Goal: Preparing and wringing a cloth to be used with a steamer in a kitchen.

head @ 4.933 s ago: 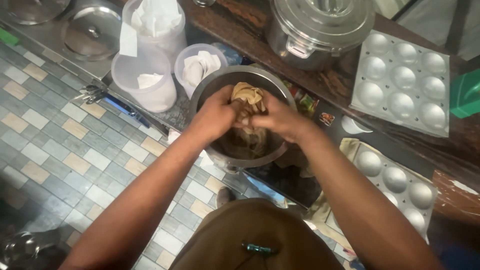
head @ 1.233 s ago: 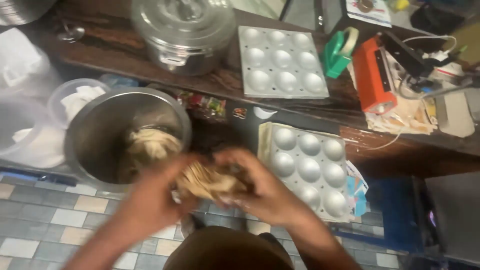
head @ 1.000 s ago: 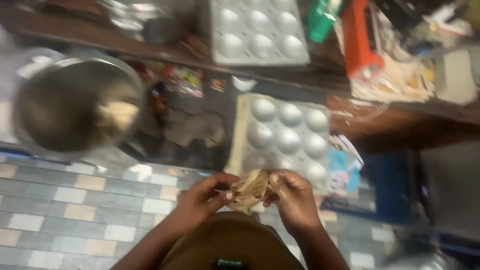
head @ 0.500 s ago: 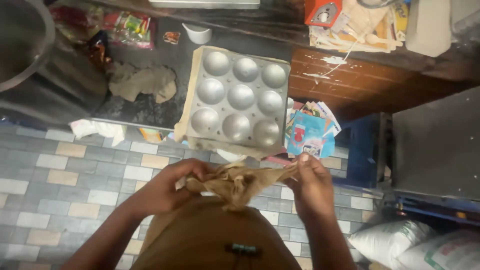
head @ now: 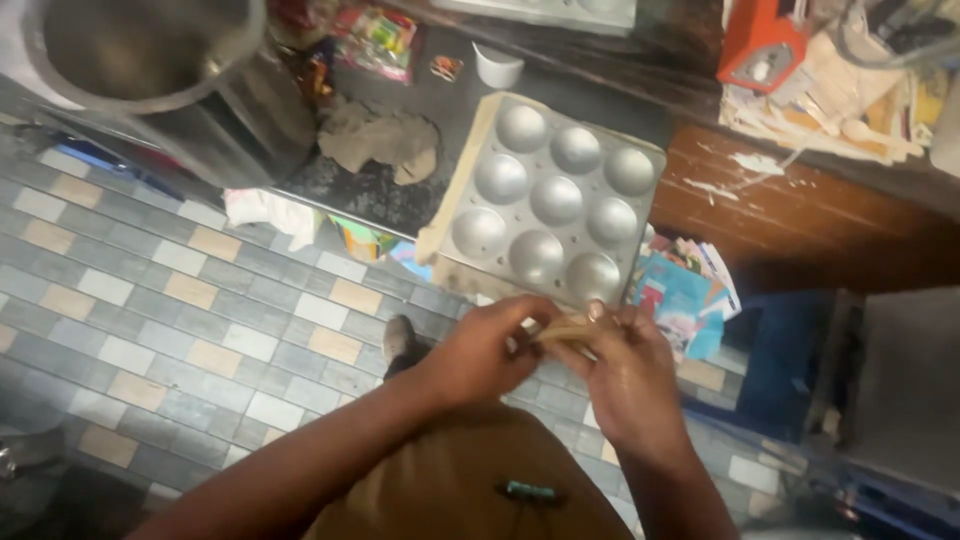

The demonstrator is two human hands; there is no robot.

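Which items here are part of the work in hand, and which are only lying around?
In use:
left hand and right hand, pinching a pale strip of dough
metal mould tray, just beyond the hands
steel bowl

Lying about:
grey rag
orange device
booklets
white cup

Dull metal, matt dough and worn wood are lying under your hands.

Your left hand (head: 480, 350) and right hand (head: 625, 375) are pinching a pale, soft lump (head: 562, 328), possibly dough, looking matt and fibrous though blurred. The moulded tray (head: 550, 200) is showing brushed grey metal with a soft sheen; the pot (head: 150, 60) is gleaming like steel. The tiled floor (head: 150, 330) is looking matt, the wooden shelf (head: 790, 210) smeared and rough.
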